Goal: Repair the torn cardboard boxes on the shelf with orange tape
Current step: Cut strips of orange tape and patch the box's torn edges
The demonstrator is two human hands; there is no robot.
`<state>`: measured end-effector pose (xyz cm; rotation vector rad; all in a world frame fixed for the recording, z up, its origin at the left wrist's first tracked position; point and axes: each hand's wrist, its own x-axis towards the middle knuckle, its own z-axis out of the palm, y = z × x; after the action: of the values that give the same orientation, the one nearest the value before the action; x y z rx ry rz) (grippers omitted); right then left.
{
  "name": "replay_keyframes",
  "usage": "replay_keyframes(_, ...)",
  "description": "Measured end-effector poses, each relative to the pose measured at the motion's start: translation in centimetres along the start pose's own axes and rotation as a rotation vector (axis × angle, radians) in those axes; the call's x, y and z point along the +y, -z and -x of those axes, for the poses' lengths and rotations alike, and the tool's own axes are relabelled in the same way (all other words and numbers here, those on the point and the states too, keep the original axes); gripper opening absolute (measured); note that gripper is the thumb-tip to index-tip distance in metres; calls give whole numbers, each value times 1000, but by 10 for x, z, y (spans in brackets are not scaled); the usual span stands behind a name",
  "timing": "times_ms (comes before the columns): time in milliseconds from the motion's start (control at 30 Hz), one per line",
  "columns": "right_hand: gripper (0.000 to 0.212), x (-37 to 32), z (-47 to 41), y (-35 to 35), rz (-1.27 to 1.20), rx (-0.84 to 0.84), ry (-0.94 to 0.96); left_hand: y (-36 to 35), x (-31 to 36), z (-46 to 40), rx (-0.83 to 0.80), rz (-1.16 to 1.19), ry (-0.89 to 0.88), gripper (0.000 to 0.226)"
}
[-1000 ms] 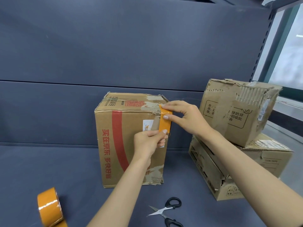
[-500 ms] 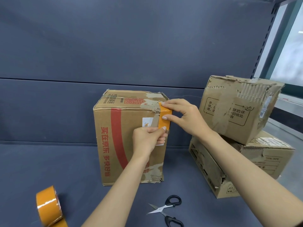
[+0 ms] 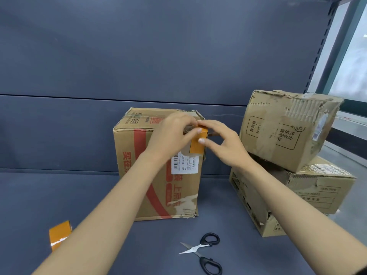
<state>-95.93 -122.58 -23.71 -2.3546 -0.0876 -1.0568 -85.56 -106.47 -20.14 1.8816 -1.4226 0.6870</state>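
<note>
A cardboard box (image 3: 158, 165) with red printing stands upright on the dark grey shelf (image 3: 49, 195), and both hands meet at its upper right front corner. A short strip of orange tape (image 3: 197, 144) lies over that corner, running down the front face just above a white shipping label (image 3: 184, 163). The left hand (image 3: 170, 133) comes in from the left with its fingers laid fairly straight across the top edge of the box, fingertips pressing on the upper end of the strip; its grip is released, pressing rather than grasping. The right hand (image 3: 222, 141) reaches in from the right, its thumb and index finger flat on the tape at the corner, fingers extended and loose, so its grip is released too. The roll of orange tape (image 3: 59, 234) sits on the shelf at lower left, partly hidden behind the left forearm. Black-handled scissors (image 3: 204, 253) lie open on the shelf in front of the box, between the two forearms. To the right, two more torn boxes are stacked: a tilted, badly ripped upper box (image 3: 288, 130) resting on a lower box (image 3: 317, 191).
</note>
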Motion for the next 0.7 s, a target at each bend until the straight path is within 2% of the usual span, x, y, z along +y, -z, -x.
replay_keyframes(67, 37, -3, -4, 1, -5, 32, -3, -5, -7, -5, -78, -32, -14, 30)
replay_keyframes(233, 40, 3, -5, 0, 27, 1, -9, -6, -17, -2, -71, -58, -94, 38)
replay_keyframes(400, 77, 17, 8, -5, 113, -115, -1, -18, -14, 1, -194, -187, -176, 72)
replay_keyframes(500, 88, 17, 11, -6, 113, -143, -29, -19, -15, 1, -210, -176, -184, 79)
replay_keyframes(567, 78, 12, 9, -5, 73, -103, -23, -14, -15, 2, -195, -106, -147, 73)
replay_keyframes(700, 34, 1, 1, -4, -36, 66, -24, -8, -16, 4, -72, 30, -85, 34)
